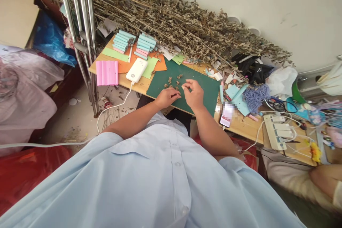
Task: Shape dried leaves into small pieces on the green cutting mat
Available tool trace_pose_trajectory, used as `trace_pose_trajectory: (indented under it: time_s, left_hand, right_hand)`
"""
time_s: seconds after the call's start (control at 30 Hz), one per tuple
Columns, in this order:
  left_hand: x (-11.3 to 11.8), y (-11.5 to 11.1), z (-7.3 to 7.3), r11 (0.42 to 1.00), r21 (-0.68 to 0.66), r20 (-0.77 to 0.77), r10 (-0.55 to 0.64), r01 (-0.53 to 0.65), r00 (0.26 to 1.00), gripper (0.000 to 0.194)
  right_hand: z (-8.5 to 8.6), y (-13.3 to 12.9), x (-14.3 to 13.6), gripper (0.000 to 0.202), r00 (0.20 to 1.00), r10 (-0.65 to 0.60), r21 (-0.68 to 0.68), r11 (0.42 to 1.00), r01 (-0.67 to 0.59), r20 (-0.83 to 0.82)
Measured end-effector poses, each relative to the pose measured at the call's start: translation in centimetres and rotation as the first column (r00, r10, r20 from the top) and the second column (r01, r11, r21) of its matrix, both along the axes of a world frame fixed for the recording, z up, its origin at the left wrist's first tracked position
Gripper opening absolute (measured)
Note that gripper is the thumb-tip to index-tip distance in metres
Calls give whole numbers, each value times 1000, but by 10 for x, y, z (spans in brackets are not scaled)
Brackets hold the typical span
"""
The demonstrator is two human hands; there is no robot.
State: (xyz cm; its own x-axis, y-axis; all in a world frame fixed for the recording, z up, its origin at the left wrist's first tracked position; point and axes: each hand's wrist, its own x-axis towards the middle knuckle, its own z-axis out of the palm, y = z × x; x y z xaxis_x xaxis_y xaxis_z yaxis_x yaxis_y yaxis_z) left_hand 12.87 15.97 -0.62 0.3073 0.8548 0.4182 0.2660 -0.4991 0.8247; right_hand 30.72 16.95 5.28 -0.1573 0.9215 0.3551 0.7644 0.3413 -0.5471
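Grip, both hands: left hand and right hand over the near part of the green mat, fingers bent in, tips near each other. Cannot tell whether either pinches a scrap or just closes on itself. Leaf bits on the mat, scattered just beyond the fingers: dry, curled, brown. Judged very light, stiff, brittle; likely to crumble if squeezed. Best hold: a soft fingertip pinch at the thickest part, off the curled edges. Left of the mat: power bank, blue rolls, pink paper. Right of it, phone on the desk. Dried stalks beyond.
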Motion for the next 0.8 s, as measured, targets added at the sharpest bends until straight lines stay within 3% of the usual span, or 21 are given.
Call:
trace_pose_trajectory:
  time_s: [0.17, 0.53, 0.67, 0.8]
  left_hand:
    - [0, 0, -1, 1000, 7, 6, -10, 10, 1000, 29]
    - [-1, -1, 1, 1000, 20, 7, -7, 7, 1000, 30]
    - [-1, -1, 2, 1000, 7, 6, -4, 4, 1000, 28]
    - [0, -1, -1, 1000, 15, 38, 8, -8, 999, 25]
  right_hand:
    - [10, -29, -2, 28, 994, 51, 33, 998, -54, 96]
    - [11, -44, 2, 36, 904, 191, 15, 977, -213, 382]
    - [13, -52, 2, 42, 901, 211, 18, 972, -235, 379]
    - [14, -52, 3, 42, 957, 116, 63, 988, -138, 267]
